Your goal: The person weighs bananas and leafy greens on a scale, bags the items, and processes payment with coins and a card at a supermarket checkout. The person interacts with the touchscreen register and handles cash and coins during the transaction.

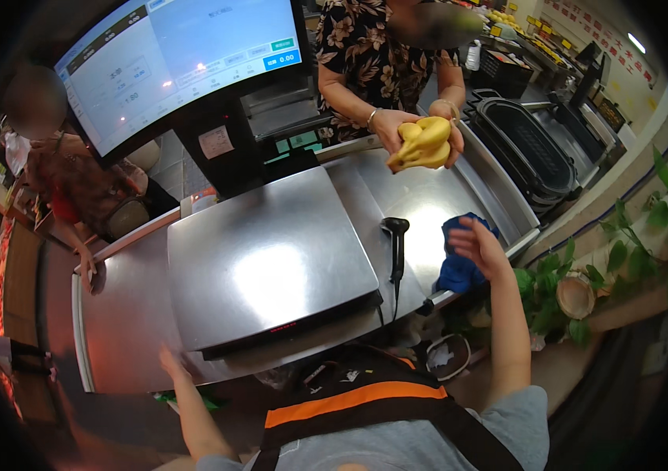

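My right hand (481, 247) is raised at the counter's right end, empty, with its fingers spread beside and partly over a crumpled blue cloth (459, 273). Low on the left, my left hand (171, 363) is near the front edge of the metal counter (118, 326); it is somewhat blurred, its fingers look stretched out, and I see nothing in it. Between my hands sits a flat steel weighing scale (271, 259) with a bare plate. Across the counter, another person's two hands (385, 129) hold a bunch of yellow bananas (425, 144) above the counter.
A black handheld scanner (396, 247) stands right of the scale, its cable running to the front edge. A large lit screen (185, 63) rises behind the scale. Another person's hand (87, 267) touches the left end. Black baskets (526, 149) and leafy plants (561, 282) flank the right.
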`<action>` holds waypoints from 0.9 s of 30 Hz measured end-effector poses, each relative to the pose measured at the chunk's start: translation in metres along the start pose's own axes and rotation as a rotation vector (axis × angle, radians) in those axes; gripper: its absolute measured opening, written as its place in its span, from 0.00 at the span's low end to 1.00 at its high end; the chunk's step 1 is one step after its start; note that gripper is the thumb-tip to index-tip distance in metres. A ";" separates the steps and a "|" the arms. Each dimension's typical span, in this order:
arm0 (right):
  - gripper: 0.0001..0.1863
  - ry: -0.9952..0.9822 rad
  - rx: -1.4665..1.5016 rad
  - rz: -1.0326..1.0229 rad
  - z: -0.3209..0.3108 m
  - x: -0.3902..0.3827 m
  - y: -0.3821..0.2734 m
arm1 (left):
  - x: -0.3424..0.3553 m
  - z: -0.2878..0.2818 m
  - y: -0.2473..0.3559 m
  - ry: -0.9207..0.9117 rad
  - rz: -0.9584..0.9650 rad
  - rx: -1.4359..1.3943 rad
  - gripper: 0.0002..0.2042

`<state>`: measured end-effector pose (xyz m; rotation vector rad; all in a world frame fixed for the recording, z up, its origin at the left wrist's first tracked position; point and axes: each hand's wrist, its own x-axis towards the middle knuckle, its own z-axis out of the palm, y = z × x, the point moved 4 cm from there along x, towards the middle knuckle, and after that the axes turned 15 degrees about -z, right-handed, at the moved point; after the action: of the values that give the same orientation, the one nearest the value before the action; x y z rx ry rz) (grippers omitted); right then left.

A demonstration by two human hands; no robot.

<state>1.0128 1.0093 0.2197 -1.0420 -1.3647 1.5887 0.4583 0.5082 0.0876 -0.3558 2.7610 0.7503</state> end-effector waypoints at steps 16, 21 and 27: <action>0.35 -0.344 0.891 0.257 0.245 0.007 -0.018 | -0.257 -0.043 0.329 -0.517 1.084 -0.536 0.18; 0.32 -0.323 0.841 0.262 0.256 -0.010 -0.018 | -0.273 0.024 0.373 -0.708 0.883 0.382 0.35; 0.22 -0.433 0.789 0.375 0.249 -0.036 -0.021 | -0.277 0.027 0.349 -0.831 1.096 0.250 0.48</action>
<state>0.7945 0.8911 0.2659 -0.4863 -0.6582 2.4490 0.6185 0.8602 0.3101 1.2944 1.9967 0.5191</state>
